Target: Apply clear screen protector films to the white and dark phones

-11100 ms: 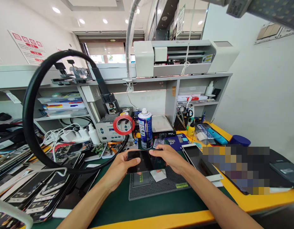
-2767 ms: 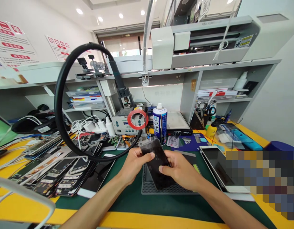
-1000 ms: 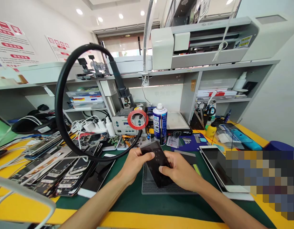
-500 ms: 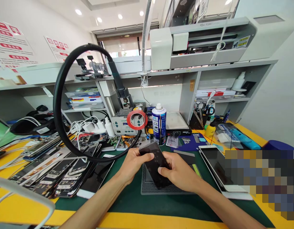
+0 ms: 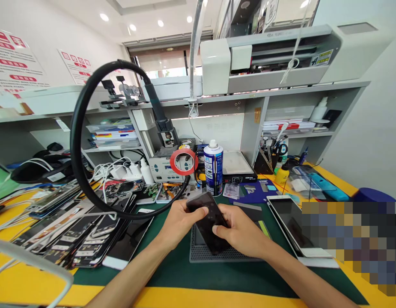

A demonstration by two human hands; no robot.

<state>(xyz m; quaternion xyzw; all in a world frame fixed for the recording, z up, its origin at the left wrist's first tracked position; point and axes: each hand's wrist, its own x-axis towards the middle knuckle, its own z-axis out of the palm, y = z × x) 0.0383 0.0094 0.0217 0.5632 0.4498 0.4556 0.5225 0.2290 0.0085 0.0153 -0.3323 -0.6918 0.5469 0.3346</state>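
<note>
A black smartphone [image 5: 209, 231] is held tilted between both hands, its dark glossy face turned up. My left hand [image 5: 180, 220] grips its upper left edge, with the thumb lying on the face. My right hand [image 5: 238, 226] holds the right edge, its thumb pressed on the face lower down. The fingers behind the phone are hidden. Beneath it lies a grey perforated mat [image 5: 200, 256] on a green work mat [image 5: 172, 273].
Stacked phone parts [image 5: 91, 239] and cables fill the left. A blue spray can [image 5: 213, 167], a hot-air station [image 5: 162, 167] with a looping black hose [image 5: 76, 141] and red tape roll [image 5: 184, 161] stand behind. White tablets [image 5: 290, 222] lie at right.
The view has shifted very slightly. Both hands keep the same grip on the phone, which has hardly moved.
</note>
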